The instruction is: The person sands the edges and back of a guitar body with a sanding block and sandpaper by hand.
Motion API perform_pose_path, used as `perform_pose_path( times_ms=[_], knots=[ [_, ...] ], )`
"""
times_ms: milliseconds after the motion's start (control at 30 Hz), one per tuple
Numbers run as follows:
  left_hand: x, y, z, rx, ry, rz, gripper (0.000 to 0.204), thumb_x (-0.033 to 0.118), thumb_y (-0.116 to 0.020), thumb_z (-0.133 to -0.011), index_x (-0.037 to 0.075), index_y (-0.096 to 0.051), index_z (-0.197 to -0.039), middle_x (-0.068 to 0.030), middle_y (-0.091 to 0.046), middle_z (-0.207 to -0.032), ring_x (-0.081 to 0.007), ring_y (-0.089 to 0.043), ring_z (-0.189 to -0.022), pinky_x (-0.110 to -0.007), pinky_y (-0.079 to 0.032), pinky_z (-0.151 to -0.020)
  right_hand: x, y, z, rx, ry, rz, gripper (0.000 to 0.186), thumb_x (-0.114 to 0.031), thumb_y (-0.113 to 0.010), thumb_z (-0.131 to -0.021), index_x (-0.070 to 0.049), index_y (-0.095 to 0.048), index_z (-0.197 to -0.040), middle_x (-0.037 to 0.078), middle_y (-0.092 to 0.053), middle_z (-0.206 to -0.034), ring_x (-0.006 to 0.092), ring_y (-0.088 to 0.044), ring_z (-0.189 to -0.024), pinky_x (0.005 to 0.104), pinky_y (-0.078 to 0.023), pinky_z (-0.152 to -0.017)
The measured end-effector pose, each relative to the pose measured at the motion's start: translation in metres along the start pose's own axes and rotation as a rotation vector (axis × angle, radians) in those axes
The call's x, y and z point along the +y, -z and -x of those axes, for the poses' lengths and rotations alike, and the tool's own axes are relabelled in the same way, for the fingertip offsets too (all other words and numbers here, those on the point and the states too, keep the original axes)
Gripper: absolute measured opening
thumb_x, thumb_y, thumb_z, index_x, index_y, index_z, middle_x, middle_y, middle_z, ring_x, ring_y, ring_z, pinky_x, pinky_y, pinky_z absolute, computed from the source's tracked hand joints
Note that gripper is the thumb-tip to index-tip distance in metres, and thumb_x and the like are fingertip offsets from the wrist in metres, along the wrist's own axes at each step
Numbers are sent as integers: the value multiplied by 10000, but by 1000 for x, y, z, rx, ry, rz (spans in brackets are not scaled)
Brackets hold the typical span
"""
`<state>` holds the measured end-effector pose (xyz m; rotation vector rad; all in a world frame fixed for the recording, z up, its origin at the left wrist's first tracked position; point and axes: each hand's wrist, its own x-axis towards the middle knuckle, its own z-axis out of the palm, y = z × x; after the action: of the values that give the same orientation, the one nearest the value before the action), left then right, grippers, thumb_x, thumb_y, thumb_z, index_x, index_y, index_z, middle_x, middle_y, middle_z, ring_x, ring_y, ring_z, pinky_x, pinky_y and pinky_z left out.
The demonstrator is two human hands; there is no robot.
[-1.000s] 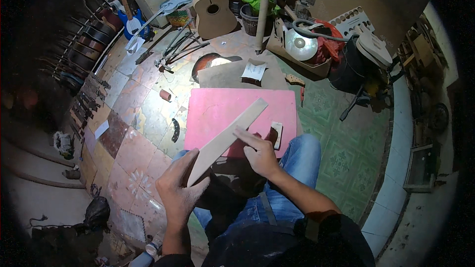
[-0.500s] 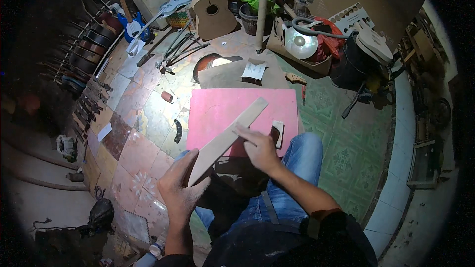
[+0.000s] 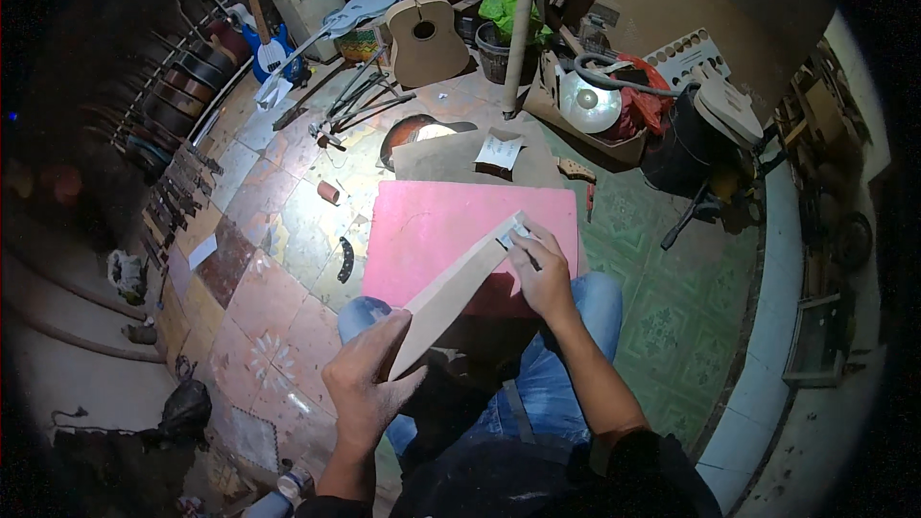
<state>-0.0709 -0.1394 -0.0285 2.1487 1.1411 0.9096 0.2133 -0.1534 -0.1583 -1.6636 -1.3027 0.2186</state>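
A long, pale, tapered piece of wood [image 3: 453, 295] slants up and away over the pink board [image 3: 422, 221] in front of me. My left hand [image 3: 366, 364] grips its near end, thumb on one side and fingers on the other. At the far end my right hand [image 3: 545, 273] is closed around a small pale-and-dark block [image 3: 514, 234], which looks like a sanding block. That block lies against the wood's far tip. My right fingers hide part of it.
Beyond the pink board lie a brown sheet [image 3: 441, 158], a white paper [image 3: 499, 151] and a guitar headstock [image 3: 576, 169]. A curved black piece [image 3: 346, 259] and a reddish-brown cylinder [image 3: 328, 193] are on the tiles. An acoustic guitar body [image 3: 427, 48] stands farther back.
My right hand has picked up the small block from the pink board and brought it to the wood's far end. The wood has tilted, showing more of its side.
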Motion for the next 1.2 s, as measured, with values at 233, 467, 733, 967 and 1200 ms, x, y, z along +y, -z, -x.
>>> perform_pose_path(
  times_ms=[233, 467, 733, 967, 1200],
  knots=[
    [11, -1, 11, -56, -39, -69, 651, 83, -894, -584, 96, -741, -1217, -159, -756, -1152, -333, -738, -1069, -411, -572, -964, -29, 24, -3, 9, -401, -151, 243, -108, -753, -898, 17, -727, -1104, 101, -706, -1062, 187, -665, -944, 328, -531, -862],
    [16, -6, 28, -161, -112, -100, 619, 185, -879, -648, 147, -743, -1251, -129, -745, -1199, -330, -728, -1111, -443, -573, -970, 0, 45, 25, -103, -442, -281, 146, -125, -668, -979, -1, -665, -1056, 12, -631, -764, 86, -576, -714, 274, -473, -656],
    [15, -5, 27, -148, -118, -98, 576, 208, -907, -641, 115, -767, -1192, -152, -762, -1167, -337, -741, -1095, -453, -580, -956, 15, 25, 37, -8, -709, -504, 119, -162, -622, -1026, -43, -619, -1017, 1, -618, -812, 60, -570, -697, 237, -464, -610],
    [15, -4, 28, -176, -94, -111, 575, 231, -867, -677, 132, -756, -1233, -147, -744, -1208, -354, -724, -1127, -474, -576, -966, -6, -18, 57, 26, -466, -241, 218, -129, -761, -933, 3, -589, -914, 98, -656, -834, 168, -634, -770, 337, -510, -698],
    [13, -5, 23, -158, -96, -85, 606, 213, -883, -643, 121, -757, -1229, -151, -748, -1200, -343, -726, -1118, -448, -571, -971, 13, -35, 63, 197, -197, -306, 232, -106, -772, -936, -13, -560, -915, 17, -578, -721, 70, -523, -573, 269, -505, -543]
  ],
)
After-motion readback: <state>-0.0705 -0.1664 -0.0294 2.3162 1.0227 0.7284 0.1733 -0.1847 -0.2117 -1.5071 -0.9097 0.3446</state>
